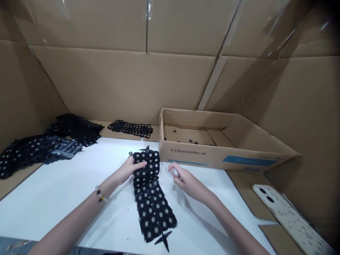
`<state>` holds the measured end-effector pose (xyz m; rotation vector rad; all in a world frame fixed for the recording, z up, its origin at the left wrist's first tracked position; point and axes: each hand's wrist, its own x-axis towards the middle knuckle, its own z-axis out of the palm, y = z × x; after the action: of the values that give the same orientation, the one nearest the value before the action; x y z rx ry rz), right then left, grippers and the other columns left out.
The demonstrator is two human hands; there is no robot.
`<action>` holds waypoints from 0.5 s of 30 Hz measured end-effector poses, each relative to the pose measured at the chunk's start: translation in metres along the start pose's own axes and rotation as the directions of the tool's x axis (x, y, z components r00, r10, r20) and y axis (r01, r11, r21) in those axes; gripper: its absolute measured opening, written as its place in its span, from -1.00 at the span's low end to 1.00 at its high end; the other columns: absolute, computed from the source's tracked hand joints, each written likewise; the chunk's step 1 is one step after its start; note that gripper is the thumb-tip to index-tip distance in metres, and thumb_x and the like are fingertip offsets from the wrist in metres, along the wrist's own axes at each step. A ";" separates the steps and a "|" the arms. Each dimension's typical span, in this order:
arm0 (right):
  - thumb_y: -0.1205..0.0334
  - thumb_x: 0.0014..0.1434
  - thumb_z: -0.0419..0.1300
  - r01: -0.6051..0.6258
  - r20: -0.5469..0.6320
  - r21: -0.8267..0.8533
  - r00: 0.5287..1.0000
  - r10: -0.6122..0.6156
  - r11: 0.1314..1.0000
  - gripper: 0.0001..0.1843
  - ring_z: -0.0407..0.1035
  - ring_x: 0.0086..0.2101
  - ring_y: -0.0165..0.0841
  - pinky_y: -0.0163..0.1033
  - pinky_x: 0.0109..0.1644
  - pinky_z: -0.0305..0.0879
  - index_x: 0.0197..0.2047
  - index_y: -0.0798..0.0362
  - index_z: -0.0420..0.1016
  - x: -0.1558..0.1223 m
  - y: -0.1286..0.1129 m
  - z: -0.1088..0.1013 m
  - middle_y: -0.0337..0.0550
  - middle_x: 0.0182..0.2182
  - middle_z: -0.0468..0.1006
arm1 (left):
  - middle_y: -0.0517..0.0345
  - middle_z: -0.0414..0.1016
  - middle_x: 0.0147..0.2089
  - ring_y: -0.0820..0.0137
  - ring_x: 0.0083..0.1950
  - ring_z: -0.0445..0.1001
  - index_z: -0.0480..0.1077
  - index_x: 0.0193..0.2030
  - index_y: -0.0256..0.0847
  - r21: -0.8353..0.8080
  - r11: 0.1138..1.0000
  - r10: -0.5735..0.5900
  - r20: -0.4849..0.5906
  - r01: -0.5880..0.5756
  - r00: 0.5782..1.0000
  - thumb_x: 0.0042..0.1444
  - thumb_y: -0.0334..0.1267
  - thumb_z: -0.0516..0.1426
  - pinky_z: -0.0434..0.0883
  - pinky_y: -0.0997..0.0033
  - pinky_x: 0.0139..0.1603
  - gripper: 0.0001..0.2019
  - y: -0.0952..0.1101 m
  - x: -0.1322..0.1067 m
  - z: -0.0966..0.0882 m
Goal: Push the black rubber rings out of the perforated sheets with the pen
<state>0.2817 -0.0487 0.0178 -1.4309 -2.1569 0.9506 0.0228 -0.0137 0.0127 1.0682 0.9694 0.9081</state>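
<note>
My left hand (pixel 130 168) grips the upper end of a black rubber-like sheet (pixel 154 209) with rows of round holes, its thumb lying on top. The sheet bends upward where I hold it, and its lower part lies on the white tabletop (pixel 111 219). Star-shaped black tabs stick out at both ends. A small black ring (pixel 130 153) shows beside my left fingers. To the right of the sheet, apart from it, is my right hand (pixel 184 177) with its fingers curled together. Whether anything is in them I cannot make out.
An open cardboard box (pixel 196 152) at the back right has several small black rings on its bottom. More black perforated sheets (pixel 77 129) are heaped at the left, and another sheet (pixel 130 128) lies at the back. A phone-like spotted case (pixel 289 216) rests at the right.
</note>
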 end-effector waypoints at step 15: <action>0.12 -0.11 0.43 0.130 -0.159 0.943 0.984 0.074 0.307 -0.57 0.24 -0.26 -0.29 -0.26 -0.28 0.26 -0.14 -0.04 0.49 -0.015 -0.011 -0.013 -0.24 -0.41 0.22 | 0.11 0.57 -0.26 0.32 -0.27 0.53 0.38 -0.19 -0.23 -0.125 0.975 0.186 0.001 -0.184 0.983 -0.12 -0.19 0.38 0.43 0.39 -0.24 -0.62 0.015 -0.018 0.012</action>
<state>0.2886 -0.0611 0.0356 -0.7490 -0.9812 1.6178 0.0269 -0.0305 0.0331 1.0683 0.8011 1.0992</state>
